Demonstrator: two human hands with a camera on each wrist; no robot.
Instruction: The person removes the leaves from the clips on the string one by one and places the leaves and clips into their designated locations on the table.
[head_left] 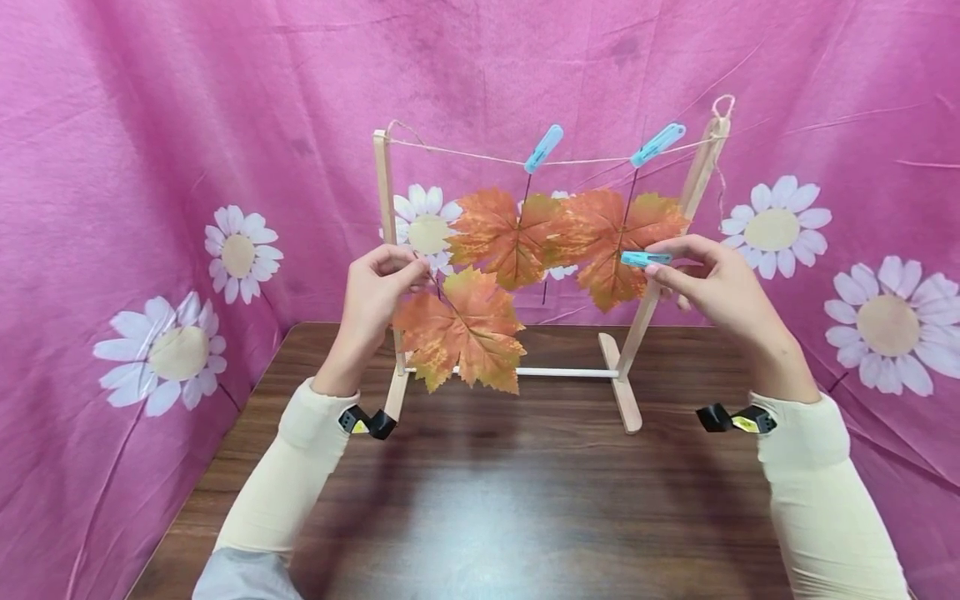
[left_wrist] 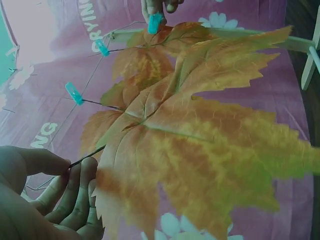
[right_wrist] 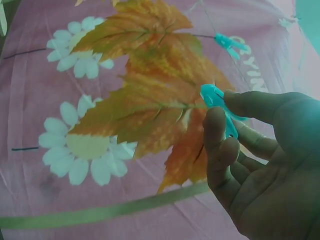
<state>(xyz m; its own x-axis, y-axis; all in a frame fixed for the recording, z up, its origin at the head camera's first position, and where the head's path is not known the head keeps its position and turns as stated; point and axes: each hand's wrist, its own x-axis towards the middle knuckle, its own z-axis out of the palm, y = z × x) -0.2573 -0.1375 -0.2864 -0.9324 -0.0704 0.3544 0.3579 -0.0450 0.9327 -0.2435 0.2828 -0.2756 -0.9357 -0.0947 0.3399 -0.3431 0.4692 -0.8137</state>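
Note:
Between thumb and finger my left hand [head_left: 386, 283] pinches the dark stem of an orange maple leaf [head_left: 468, 329]; the leaf hangs in front of the rack's left post. My right hand [head_left: 716, 279] holds a blue clothespin [head_left: 643, 259] by its end, before the right-hand leaf. Two other maple leaves, one in the middle [head_left: 510, 237] and one at the right [head_left: 618, 237], hang by their stems from a string [head_left: 472, 155]. A blue clothespin [head_left: 543, 148] grips the middle stem, and another clothespin [head_left: 658, 145] grips the right one.
A wooden rack with a left post [head_left: 384, 192] and a right post [head_left: 701, 171] carries the string. A white crossbar [head_left: 566, 372] joins its feet on the brown table [head_left: 480, 500]. Pink cloth [head_left: 315, 83] with white daisies surrounds the table.

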